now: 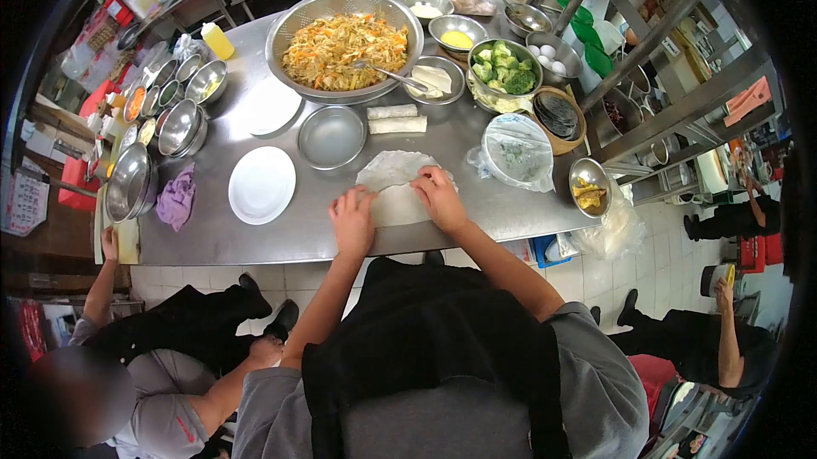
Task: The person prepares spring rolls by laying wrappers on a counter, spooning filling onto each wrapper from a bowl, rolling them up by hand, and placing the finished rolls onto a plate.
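A thin, pale spring roll wrapper lies on the steel table in front of me, its near part folded over with a ridge across the middle. My left hand grips its left side, fingertips curled at the fold. On the right side, my right hand pinches the same fold, fingers bent. Whatever is inside the fold is hidden. Just beyond lie two rolled spring rolls, side by side. To their left stands a metal bowl of liquid. A large colander holds shredded vegetable filling with a spoon in it.
White plates sit at left, near a purple cloth and stacked metal bowls. Broccoli, eggs and a plastic-covered container stand at right. A co-worker is close on my left; others are at right.
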Tool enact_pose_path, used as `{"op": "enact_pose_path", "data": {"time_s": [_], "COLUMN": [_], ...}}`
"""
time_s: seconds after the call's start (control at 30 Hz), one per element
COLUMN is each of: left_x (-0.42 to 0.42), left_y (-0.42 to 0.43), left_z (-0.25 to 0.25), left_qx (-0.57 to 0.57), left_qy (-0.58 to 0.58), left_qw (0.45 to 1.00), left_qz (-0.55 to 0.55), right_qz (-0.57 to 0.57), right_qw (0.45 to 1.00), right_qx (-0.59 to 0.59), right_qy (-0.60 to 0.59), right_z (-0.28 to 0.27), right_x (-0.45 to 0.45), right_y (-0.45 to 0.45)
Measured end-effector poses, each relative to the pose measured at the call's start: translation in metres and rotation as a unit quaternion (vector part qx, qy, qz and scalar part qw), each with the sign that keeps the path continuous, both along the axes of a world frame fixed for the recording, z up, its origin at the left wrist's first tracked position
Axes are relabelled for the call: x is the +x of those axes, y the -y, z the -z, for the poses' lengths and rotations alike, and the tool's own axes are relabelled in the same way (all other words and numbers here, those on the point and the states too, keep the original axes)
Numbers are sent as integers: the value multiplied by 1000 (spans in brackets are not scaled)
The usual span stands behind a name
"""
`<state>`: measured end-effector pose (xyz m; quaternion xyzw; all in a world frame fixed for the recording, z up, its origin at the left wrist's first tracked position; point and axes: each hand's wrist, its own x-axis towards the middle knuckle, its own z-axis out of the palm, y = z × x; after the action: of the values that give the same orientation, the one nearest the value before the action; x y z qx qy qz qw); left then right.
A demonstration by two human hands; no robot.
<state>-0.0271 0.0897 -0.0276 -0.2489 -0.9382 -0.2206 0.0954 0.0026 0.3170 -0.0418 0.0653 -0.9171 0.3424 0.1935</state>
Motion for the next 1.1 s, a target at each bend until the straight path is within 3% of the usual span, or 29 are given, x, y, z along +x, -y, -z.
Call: {"op": "enact_pose_path", "data": {"time_s": [0.07, 0.3, 0.4, 0.5, 0.7, 0.8, 0.9, 1.03, 1.1], "left_x": [-2, 12, 9, 9, 25, 37, 53, 72, 76], "left_y": [-4, -14, -11, 0, 32, 48, 61, 71, 73], "left_z": [5, 24, 21, 5, -5, -4, -10, -6, -7], "left_qx": [-4, -76, -49, 1, 137, 171, 175, 182, 180], "left_qy": [3, 13, 70, 92, 53, 21, 2, -6, -10], "left_qw": [995, 981, 978, 978, 989, 983, 978, 972, 971], "left_qz": [104, 180, 191, 185, 18, -59, -114, -150, -156], "right_qz": [-50, -85, -76, -39, -8, 28, 61, 97, 115], "right_qw": [998, 978, 987, 965, 994, 982, 981, 983, 974], "right_qx": [42, 175, 107, -222, -104, -28, 69, 134, 153], "right_qy": [-2, 72, 88, 135, -36, -185, -173, -78, 120], "right_z": [-3, 6, 12, 6, -85, -143, -181, -153, -165], "right_x": [11, 58, 54, 46, -27, -80, -130, -222, -249], "right_y": [8, 13, 8, -7, -3, 8, 0, -50, -59]}}
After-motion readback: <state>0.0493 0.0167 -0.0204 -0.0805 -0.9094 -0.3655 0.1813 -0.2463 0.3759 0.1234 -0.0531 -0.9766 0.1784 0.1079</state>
